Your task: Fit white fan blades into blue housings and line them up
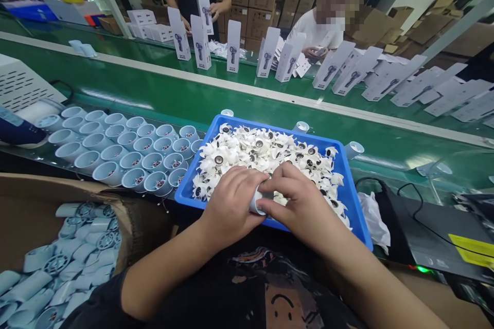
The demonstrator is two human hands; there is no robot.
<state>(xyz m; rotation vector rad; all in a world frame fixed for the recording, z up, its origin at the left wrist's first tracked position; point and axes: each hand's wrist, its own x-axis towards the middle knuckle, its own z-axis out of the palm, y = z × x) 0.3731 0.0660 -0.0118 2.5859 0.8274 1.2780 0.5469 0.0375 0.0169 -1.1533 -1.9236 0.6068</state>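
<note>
Over the near edge of a blue tray (358, 216), my two hands meet around one light-blue cylindrical housing (256, 202). My left hand (233, 203) wraps it from the left, fingers curled over the top. From the right, my right hand (297, 195) has its thumb and fingers at the housing's open end; whether they also pinch a small part there cannot be made out. White fan impellers (262, 146) with dark round hubs fill the tray in a heap.
Rows of light-blue housings (111, 151) with small wired parts inside stand left of the tray. A cardboard box (127, 216) of more housings is lower left. White printed cartons (233, 46) line the green conveyor (162, 92); two people work beyond it. A dark device (420, 231) with cables lies right.
</note>
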